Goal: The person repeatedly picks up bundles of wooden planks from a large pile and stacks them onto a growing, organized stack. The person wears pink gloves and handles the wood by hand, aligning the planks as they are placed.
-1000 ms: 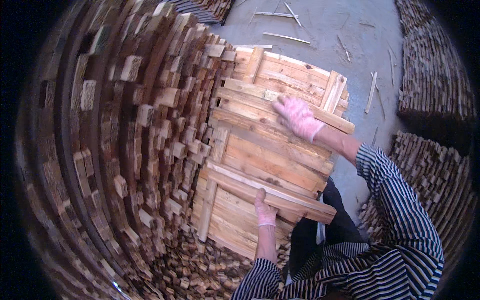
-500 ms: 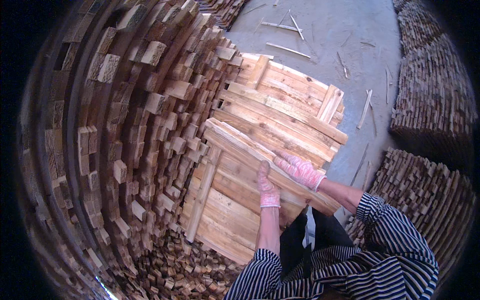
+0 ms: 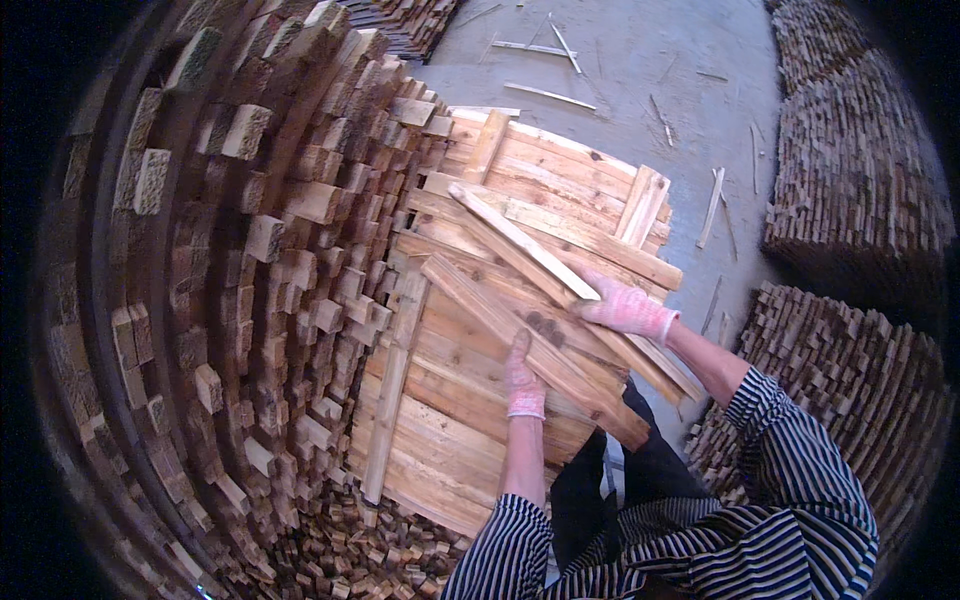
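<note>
A tall timber stack (image 3: pixel 250 250) filled the left side of the frame, its uneven piece ends jutting toward the middle. Grey floor (image 3: pixel 640 100) spread across the upper middle. Two further piles of stacked wood stood along the right edge, an upper pile (image 3: pixel 860 160) and a lower pile (image 3: pixel 820 370). In the centre lay a broad layer of pale boards (image 3: pixel 440 440), side by side, just beside the timber stack; narrower crosspieces lay over them, one at the left (image 3: pixel 395 380) and others toward the top. The person's striped sleeves (image 3: pixel 800 450) and dark trousers (image 3: pixel 655 440) took up the lower right, and many small wood ends (image 3: pixel 390 550) showed at the bottom, left of centre.

Two loose planks slanted over the boards from upper left to lower right, roughly parallel and a little apart. The upper plank (image 3: pixel 525 243), with a bright pale edge, ran through the middle of the frame; the lower plank (image 3: pixel 490 312) ended near the trousers.

Both hands wore pink-and-white gloves. The right hand (image 3: pixel 628 306) had its grip closed over the upper plank. The left hand (image 3: pixel 524 380) grasped the lower plank, thumb on top, the other fingers mostly hidden. Smallest were thin strips (image 3: pixel 711 207) scattered on the floor.
</note>
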Demonstrator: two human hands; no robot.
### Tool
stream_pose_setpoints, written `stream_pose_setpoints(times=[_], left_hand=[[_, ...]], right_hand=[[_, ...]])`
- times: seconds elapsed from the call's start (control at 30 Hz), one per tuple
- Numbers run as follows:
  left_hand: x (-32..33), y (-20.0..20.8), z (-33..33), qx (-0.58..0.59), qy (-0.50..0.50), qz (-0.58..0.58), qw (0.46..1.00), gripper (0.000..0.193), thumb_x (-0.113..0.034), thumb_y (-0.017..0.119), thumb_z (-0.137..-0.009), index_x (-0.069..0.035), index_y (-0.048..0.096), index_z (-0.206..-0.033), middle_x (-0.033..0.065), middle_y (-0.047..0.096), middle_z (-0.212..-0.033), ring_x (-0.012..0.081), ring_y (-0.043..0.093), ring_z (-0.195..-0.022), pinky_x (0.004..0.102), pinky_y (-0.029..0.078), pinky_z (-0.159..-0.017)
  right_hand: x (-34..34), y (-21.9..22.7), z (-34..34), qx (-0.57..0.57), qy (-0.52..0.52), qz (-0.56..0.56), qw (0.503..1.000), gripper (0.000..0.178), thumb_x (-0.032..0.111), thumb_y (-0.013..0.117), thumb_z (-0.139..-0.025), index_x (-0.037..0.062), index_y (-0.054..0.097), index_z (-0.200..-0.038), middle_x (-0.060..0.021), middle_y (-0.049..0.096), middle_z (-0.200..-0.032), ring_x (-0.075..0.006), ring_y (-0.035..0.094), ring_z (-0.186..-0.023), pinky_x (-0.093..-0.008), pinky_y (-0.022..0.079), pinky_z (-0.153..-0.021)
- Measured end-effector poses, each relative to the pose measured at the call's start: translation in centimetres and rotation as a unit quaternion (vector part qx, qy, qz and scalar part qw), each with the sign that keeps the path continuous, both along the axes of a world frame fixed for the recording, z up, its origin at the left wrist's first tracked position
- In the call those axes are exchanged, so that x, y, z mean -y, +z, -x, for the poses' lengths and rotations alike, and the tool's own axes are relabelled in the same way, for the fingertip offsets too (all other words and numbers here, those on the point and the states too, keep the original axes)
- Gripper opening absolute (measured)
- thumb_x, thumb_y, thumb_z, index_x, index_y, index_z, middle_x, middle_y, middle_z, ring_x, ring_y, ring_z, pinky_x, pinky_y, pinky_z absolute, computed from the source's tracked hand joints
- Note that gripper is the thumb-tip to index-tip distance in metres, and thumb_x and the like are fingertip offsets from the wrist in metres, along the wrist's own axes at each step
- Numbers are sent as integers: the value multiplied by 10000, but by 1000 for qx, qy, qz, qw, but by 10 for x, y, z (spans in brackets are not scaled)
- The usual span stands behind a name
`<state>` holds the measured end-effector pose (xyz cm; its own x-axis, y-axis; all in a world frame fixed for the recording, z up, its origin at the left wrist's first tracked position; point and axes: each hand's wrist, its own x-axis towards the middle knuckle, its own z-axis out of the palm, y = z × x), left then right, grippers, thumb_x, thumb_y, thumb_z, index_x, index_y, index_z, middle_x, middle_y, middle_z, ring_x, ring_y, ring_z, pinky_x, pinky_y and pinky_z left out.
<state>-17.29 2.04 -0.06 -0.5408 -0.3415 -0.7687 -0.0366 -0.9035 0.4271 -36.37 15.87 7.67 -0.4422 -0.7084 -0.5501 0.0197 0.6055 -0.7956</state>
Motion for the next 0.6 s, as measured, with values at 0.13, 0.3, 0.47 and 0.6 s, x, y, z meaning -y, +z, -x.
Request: stream_pose_setpoints(times=[0.13,0.3,0.47,0.6], left_hand=[[0,-11,1,43,-8,53,998,522,-291,704,-935,-25,560,-1362,122,648,-1248,284,646,-1111,448,528,-1005],[-1,-6,7,66,-7,38,997,503,-296,726,-921,-43,586,-1332,113,662,-1217,280,661,-1083,451,541,-984],[-4,6,12,47,-9,49,998,501,-289,735,-918,-41,593,-1330,116,673,-1204,277,664,-1080,446,554,-971],[3,-2,7,58,-11,32,998,524,-275,745,-907,-17,600,-1340,113,650,-1254,256,637,-1121,408,525,-1007]], right_hand=[[34,-8,1,-342,10,-144,929,614,99,550,-904,84,373,-1492,-247,552,-1322,-402,549,-1255,-513,470,-1027],[19,-28,17,-358,-23,-120,926,620,35,481,-936,157,352,-1530,-237,558,-1304,-406,575,-1226,-498,509,-970],[17,-16,35,-341,17,-181,922,733,170,641,-917,170,311,-1571,-222,582,-1261,-395,622,-1129,-476,531,-919],[19,-22,33,-406,33,-162,899,824,261,744,-852,182,336,-1564,-193,601,-1213,-360,619,-1094,-468,522,-891]])
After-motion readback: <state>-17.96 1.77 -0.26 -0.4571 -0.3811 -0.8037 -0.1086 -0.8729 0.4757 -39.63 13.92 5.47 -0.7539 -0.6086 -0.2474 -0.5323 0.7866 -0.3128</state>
